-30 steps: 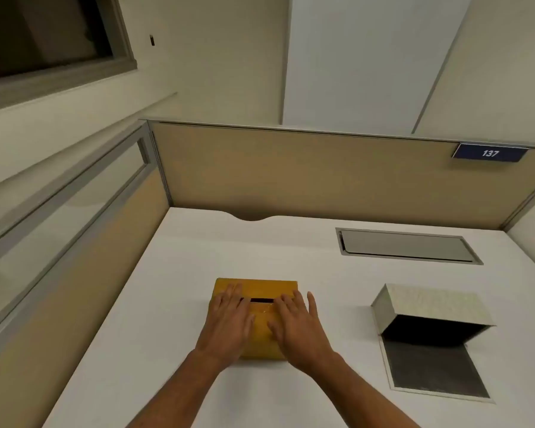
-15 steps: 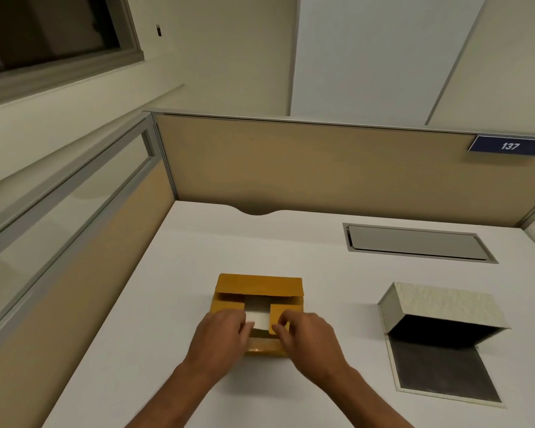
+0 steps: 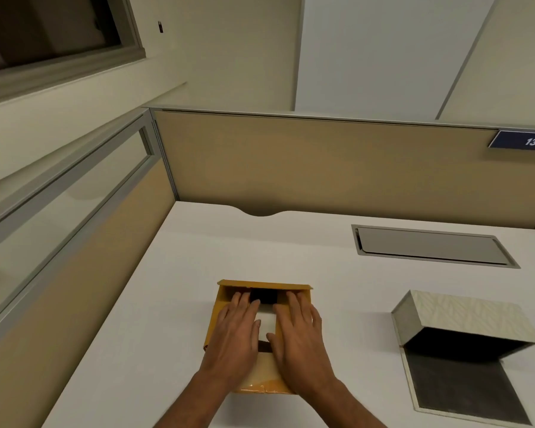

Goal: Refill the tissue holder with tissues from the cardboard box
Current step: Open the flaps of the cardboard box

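Note:
A yellow-brown cardboard box [image 3: 261, 288] lies on the white desk [image 3: 173, 319] in front of me, its top flaps folded outward. White tissues [image 3: 268, 319] show in the gap between my hands. My left hand [image 3: 237, 330] lies flat on the left inner flap, fingers spread. My right hand [image 3: 297, 332] lies flat on the right inner flap. The near flap [image 3: 260, 378] hangs toward me. The tissue holder [image 3: 464, 322], a pale patterned box, stands open at the right, its dark inside facing me and its lid panel [image 3: 460, 390] flat on the desk.
A tan partition [image 3: 322, 168] closes the back of the desk and a glazed partition [image 3: 59, 230] the left side. A grey recessed hatch [image 3: 430, 245] sits in the desk at the back right. A blue "137" plate [image 3: 522, 140] hangs on the partition.
The box went from shut to open: my hands pulled the top flaps apart, then slid forward onto the inner flaps, pressing them outward. White tissues came into sight.

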